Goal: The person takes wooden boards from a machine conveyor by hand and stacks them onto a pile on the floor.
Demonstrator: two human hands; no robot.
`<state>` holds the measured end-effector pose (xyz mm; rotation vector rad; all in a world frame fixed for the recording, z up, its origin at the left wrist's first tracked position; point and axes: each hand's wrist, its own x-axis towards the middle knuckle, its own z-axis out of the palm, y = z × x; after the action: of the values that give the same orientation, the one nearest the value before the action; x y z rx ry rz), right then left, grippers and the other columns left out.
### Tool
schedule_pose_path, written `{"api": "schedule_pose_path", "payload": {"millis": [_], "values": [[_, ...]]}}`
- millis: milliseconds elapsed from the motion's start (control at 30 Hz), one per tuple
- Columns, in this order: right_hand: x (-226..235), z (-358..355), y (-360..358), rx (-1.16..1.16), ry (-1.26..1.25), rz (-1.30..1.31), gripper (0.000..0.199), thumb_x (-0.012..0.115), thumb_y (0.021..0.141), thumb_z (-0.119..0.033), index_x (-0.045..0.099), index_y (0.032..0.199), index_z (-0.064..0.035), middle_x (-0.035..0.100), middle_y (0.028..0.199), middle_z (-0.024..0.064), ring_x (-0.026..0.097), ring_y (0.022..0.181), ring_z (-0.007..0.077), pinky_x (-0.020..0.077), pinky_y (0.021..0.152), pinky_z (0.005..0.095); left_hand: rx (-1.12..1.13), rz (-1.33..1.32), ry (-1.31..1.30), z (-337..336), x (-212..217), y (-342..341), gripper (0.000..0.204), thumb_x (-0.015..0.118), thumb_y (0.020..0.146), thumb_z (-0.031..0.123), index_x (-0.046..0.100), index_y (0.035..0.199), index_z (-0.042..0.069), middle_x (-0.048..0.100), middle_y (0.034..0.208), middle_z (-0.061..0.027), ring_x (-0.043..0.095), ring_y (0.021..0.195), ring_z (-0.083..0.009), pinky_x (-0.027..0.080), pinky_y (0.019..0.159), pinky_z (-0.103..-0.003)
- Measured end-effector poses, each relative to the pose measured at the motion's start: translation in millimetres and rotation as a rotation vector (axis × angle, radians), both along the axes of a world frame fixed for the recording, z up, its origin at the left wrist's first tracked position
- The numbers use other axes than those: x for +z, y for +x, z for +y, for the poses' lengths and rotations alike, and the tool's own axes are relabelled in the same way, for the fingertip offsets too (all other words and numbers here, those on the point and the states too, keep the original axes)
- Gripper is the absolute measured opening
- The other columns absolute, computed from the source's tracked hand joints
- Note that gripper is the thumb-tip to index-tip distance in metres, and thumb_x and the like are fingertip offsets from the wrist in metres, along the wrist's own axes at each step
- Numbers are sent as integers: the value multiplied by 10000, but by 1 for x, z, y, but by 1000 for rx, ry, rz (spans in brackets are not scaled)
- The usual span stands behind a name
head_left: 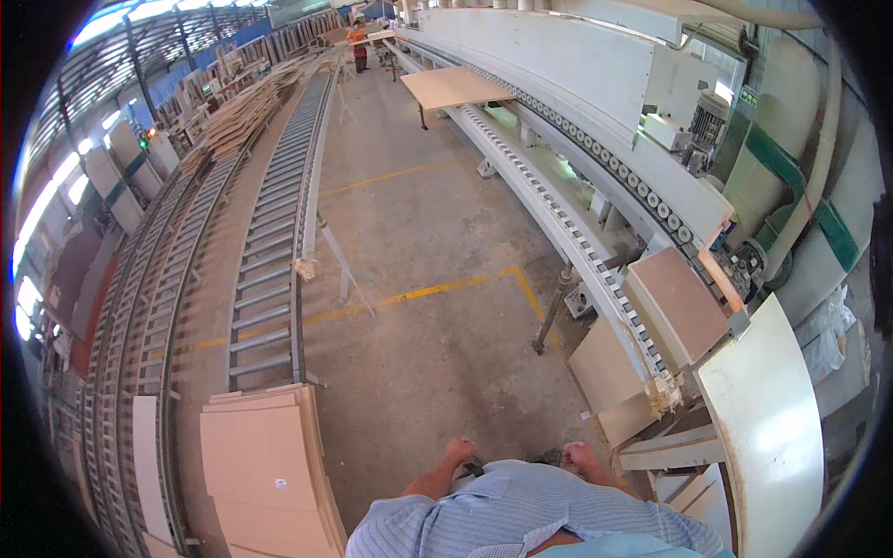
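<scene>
Both of my hands are low in front of my body, close to my light blue shirt. My left hand [459, 451] is curled closed, and no object sticks out of it. My right hand [579, 458] is also curled, with its fingers partly turned away from view. Neither hand touches a panel. Nearest on the left is a stack of light brown flat panels [256, 465] at the near end of a roller conveyor [270, 279]. To the right, a brown-topped stack of boards [679, 302] stands by the near end of a long machine [549, 56].
A large tan panel [456, 88] sticks out from the machine further up the aisle. A person in orange [357, 37] stands at the far end. More boards [242, 116] lie on conveyors at left. A curved-looking white panel [767, 428] stands at near right. Yellow lines [446, 288] cross the floor.
</scene>
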<state>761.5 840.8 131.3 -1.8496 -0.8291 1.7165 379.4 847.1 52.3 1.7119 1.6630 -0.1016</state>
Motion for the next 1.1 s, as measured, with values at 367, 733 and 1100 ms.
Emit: {"api": "schedule_pose_path", "payload": {"millis": [367, 733, 1100], "values": [[9, 6, -4, 1, -2, 6, 158, 535, 797, -158, 585, 691, -52, 558, 604, 63, 532, 494, 174, 440, 449, 327, 86, -31, -7, 6, -20, -1, 335, 504, 748, 313, 671, 881, 55, 637, 915, -229, 628, 873, -373, 503, 747, -442], [-2, 6, 1, -2, -1, 0, 89, 549, 770, -95, 613, 745, -39, 576, 647, 81, 562, 532, 190, 474, 475, 343, 21, -49, 59, 4, -1, 1, 313, 506, 738, 278, 666, 862, 39, 638, 909, -222, 629, 879, -370, 506, 757, -436], [2, 1, 4, 350, 348, -208, 121, 543, 779, -107, 614, 712, -38, 586, 632, 81, 567, 533, 186, 458, 468, 338, 222, -137, 19, 1, -12, -2, 295, 503, 733, 267, 669, 859, 58, 643, 882, -211, 635, 850, -360, 505, 739, -440]]}}
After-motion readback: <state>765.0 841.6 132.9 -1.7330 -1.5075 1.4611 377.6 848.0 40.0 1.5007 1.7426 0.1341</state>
